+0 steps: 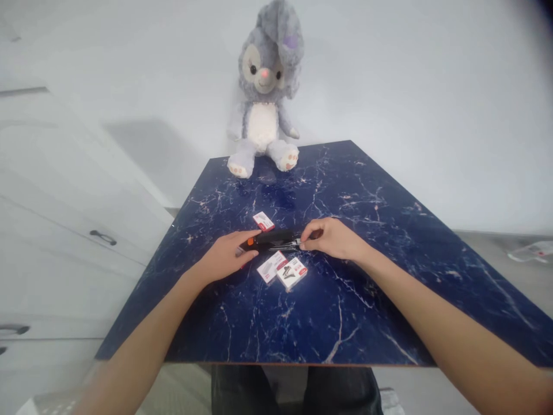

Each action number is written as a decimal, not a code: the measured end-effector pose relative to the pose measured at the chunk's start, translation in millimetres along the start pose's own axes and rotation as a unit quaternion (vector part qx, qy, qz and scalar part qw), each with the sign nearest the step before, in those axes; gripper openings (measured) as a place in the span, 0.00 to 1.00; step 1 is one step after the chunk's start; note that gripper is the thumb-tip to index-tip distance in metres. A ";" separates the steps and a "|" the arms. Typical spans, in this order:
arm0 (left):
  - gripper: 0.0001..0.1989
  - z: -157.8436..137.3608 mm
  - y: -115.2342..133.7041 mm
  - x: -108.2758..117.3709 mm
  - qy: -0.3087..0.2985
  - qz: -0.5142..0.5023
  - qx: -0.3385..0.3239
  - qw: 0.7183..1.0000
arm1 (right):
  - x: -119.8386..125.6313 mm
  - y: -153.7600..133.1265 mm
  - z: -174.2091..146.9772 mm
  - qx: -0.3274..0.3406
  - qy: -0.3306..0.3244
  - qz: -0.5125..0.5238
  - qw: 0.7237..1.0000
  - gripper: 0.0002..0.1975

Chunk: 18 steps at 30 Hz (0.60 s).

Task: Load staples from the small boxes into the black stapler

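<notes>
"What takes up the most room?"

"The dark blue marbled table, veined in white. At its far edge sits a gray plush rabbit with a white belly, legs toward us, against the pale wall."

"And the hands?"

"Both at the middle of the table. The left hand has its thumb and fingers closed about the orange-marked end of a black stapler. The right hand is in a narrow pinch, thumb against forefinger, on the silvery metal at the other end (a dark bit shows behind those fingers, too covered to name)."

"So the stapler lies between the two?"

"Yes, crosswise, low over the tabletop; whether it touches the surface, I cannot tell."

"Anything smaller?"

"Three little red-and-white boxes. The upper box lies just beyond the stapler. On the near side, the left box and the right box, printed with a black picture, lie against each other."
</notes>
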<state>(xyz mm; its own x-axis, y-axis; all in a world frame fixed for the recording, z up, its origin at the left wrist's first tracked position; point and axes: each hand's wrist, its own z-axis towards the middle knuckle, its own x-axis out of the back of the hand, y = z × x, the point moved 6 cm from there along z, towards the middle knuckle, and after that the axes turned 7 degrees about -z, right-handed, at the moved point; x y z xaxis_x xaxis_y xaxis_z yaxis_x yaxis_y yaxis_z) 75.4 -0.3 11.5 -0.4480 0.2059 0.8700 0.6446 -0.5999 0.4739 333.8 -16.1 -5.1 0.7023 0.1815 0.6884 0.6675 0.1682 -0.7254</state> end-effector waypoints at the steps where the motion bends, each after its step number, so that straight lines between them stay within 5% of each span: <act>1: 0.24 -0.1 0.4 0.1 -0.001 -0.002 -0.001 1.000 | -1.0 1.5 0.5 -0.005 -0.001 0.006 1.000 0.05; 9: 0.25 -0.9 0.3 -0.2 -0.004 -0.001 0.002 1.000 | 3.4 -14.4 -3.5 0.035 0.013 -0.046 0.998 0.06; 15: 0.27 -0.1 0.6 -1.2 -0.010 0.001 -0.008 1.000 | 43.6 7.9 -6.0 -0.093 0.136 -0.186 0.969 0.11; 18: 0.25 0.3 2.1 -1.5 -0.013 -0.005 -0.009 1.000 | 35.0 15.5 -0.6 -0.034 0.114 -0.270 0.955 0.13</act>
<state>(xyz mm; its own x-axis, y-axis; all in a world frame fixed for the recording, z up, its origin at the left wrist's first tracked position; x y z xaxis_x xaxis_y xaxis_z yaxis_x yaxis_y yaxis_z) 77.6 -1.7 11.2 -0.4385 0.2317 0.8684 0.6285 -0.6116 0.4806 368.9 -7.7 7.8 0.2807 -0.1322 0.9506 0.9571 0.1129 -0.2669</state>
